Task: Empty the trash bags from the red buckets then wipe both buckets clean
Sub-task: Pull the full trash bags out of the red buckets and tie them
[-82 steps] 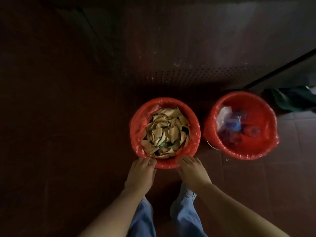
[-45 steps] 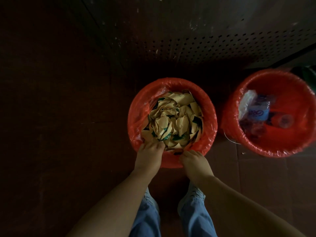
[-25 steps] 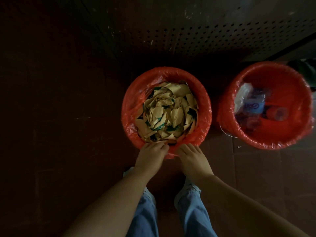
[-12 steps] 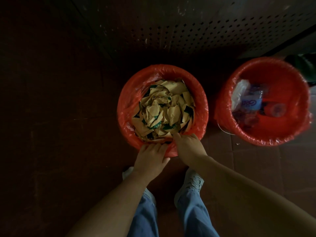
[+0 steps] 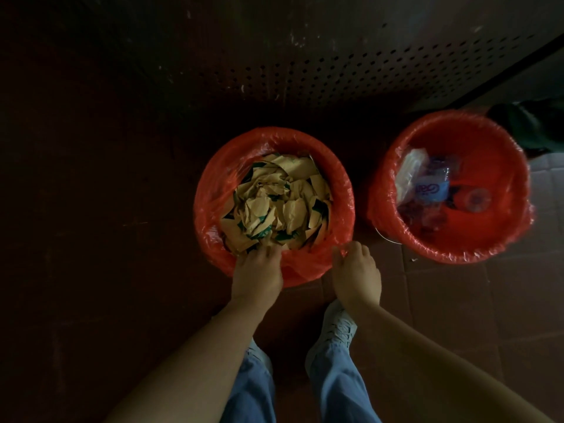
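Note:
Two red buckets lined with red trash bags stand on the floor. The left bucket (image 5: 341, 190) is full of crumpled tan and green paper (image 5: 274, 206). My left hand (image 5: 258, 274) grips the bag's (image 5: 299, 264) near edge at the rim, fingers curled over into the bucket. My right hand (image 5: 357, 273) pinches the same bag's edge at the near right of the rim. The right bucket (image 5: 500, 166) holds plastic bottles and wrappers (image 5: 433, 190), and neither hand touches it.
A dark perforated panel (image 5: 335, 77) rises right behind the buckets. A dark green thing (image 5: 525, 123) lies behind the right bucket. My feet in pale shoes (image 5: 338, 328) stand on the tiled floor (image 5: 457, 300) just in front of the left bucket.
My hands, close together at the near rim half a second ago, have spread apart along it. A fold of the bag's edge now hangs loose between them.

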